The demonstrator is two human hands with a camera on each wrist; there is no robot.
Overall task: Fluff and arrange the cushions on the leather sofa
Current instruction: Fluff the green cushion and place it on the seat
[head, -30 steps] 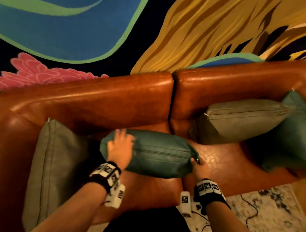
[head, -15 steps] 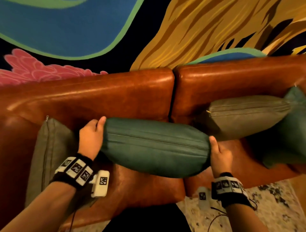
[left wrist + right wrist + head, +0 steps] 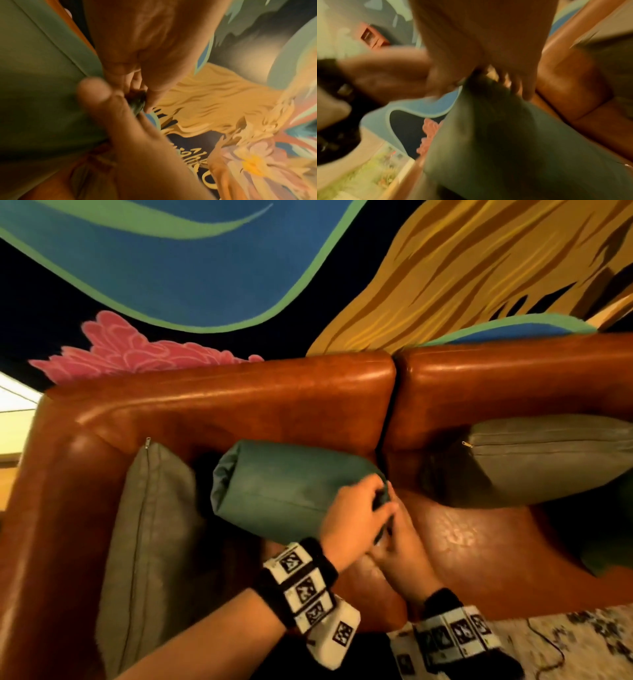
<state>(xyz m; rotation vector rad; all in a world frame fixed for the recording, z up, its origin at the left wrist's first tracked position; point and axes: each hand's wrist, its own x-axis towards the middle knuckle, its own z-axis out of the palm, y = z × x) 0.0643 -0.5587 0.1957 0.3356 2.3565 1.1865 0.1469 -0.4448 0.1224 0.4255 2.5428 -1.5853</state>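
Observation:
A teal cushion [image 3: 291, 491] stands on the seat of the brown leather sofa [image 3: 239, 405], against its left back section. Both hands meet at the cushion's right corner. My left hand [image 3: 356, 518] grips that corner from above, fingers curled round the bunched fabric. My right hand [image 3: 397, 542] comes from below and holds the same corner. In the left wrist view the thumb and fingers pinch the dark corner of the teal cushion [image 3: 42, 94]. The right wrist view is blurred; it shows the teal cushion [image 3: 496, 135] hanging from the fingers.
A grey-green cushion [image 3: 150, 542] leans at the sofa's left arm. A second grey-green cushion [image 3: 548, 460] and a darker teal one [image 3: 603, 535] lie on the right seat. A painted mural [image 3: 205, 268] fills the wall behind. A patterned rug [image 3: 565, 642] lies at the bottom right.
Half a second ago my hands held opposite ends of the teal cushion. My left hand has crossed to the right end and now both grip the same corner. The cushion shifted left.

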